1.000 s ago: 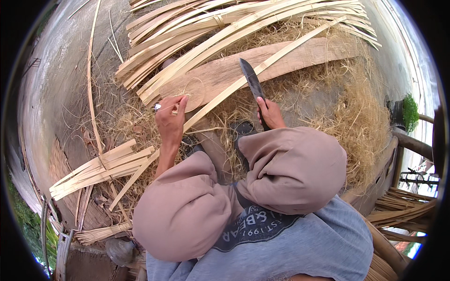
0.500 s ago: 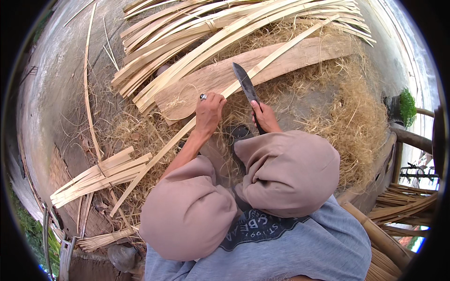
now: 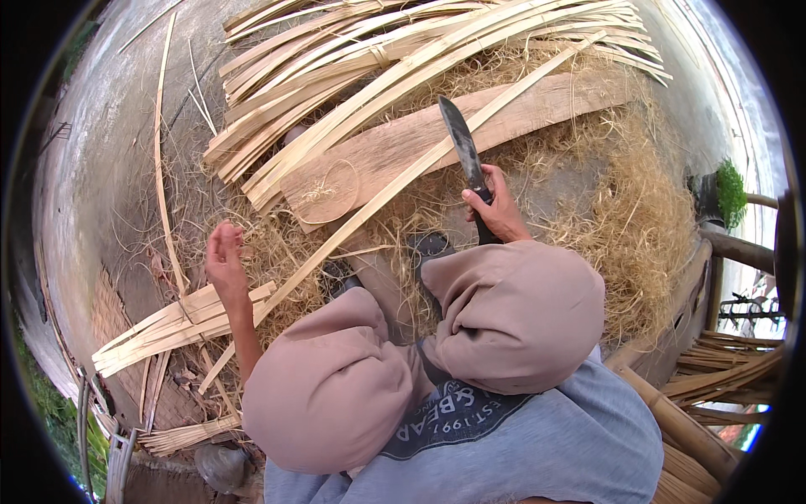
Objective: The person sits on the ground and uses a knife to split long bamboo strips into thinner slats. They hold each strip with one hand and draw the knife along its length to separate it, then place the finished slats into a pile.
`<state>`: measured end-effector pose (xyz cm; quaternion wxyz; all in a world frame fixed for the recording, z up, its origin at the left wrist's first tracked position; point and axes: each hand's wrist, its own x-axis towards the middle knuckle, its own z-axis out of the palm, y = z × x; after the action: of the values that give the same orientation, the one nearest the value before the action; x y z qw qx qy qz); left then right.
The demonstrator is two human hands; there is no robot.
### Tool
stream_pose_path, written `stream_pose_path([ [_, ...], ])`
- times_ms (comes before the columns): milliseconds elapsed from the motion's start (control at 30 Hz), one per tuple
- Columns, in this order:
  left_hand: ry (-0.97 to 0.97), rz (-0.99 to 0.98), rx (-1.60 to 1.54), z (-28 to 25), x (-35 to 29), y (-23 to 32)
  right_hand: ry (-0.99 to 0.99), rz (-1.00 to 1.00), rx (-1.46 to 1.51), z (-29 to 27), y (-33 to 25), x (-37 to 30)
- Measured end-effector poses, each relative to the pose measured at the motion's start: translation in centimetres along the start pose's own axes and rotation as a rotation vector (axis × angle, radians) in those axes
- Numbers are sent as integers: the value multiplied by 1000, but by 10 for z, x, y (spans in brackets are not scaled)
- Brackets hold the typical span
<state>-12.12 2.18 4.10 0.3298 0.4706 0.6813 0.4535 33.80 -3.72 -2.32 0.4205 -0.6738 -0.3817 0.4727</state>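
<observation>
My right hand (image 3: 497,207) grips the black handle of a large knife (image 3: 459,134) with a broad dark blade, its tip toward the far side. Left of the knife, a long pale bamboo strip (image 3: 390,195) runs slantwise, crossing a wide wooden board (image 3: 537,107) and reaching down past my left knee. My left hand (image 3: 225,256) is off to the left, away from that strip, above curly shavings and near a small bundle of split strips (image 3: 189,323). Its fingers are curled in, and nothing shows between them. On the board lies a thin looped shaving (image 3: 323,191).
Beyond the board lies a big pile of split strips (image 3: 336,80). Fine shavings (image 3: 630,227) are heaped on the right. One lone strip (image 3: 159,168) lies on the concrete at the left. A potted plant (image 3: 729,195) and bamboo poles (image 3: 680,424) stand at the right edge.
My left hand has let go of the long strip and swung left toward the small bundle. My right hand, with the knife, has shifted slightly right; the blade is now off the strip's middle.
</observation>
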Motion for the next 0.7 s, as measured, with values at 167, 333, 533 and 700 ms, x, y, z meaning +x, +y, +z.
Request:
stream_pose_path([
  [167,-922,86,473,63,-24,-65,278,-167,-744,-72,-32,32],
  [333,-1080,-258,252,128,-39,-44,275,146,-985,-104,28,77],
  [533,-923,-219,373,149,-63,-31,-109,-170,-947,-2,33,-18],
  [700,-945,-244,323,133,-67,-35,284,123,-814,-59,36,34],
])
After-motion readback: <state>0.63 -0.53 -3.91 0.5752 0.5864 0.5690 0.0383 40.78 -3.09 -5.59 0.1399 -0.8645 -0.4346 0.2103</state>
